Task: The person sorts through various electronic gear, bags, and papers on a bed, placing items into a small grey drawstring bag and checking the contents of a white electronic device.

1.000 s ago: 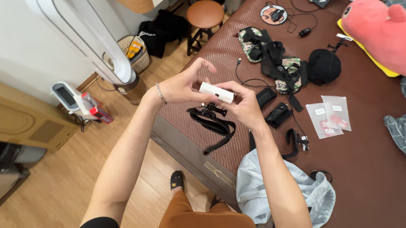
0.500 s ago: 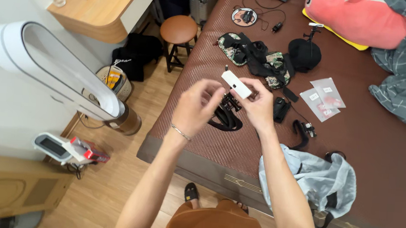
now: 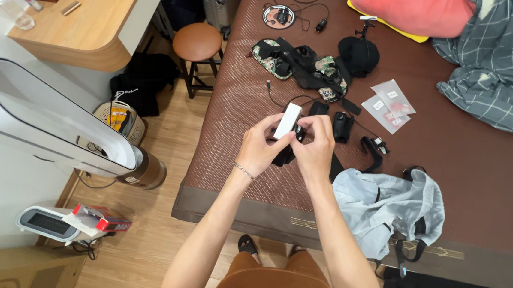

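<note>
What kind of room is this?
Most likely a bedroom in a home. The left hand and right hand hold a small white device over a wide bed with a brown mat. A pink plush toy and a checked blanket lie on it.

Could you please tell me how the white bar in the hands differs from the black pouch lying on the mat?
The white bar is pale, slim and held off the mat by both hands; the black pouch is dark, bulkier and lies untouched on the mat. Both are small and oblong.
</note>
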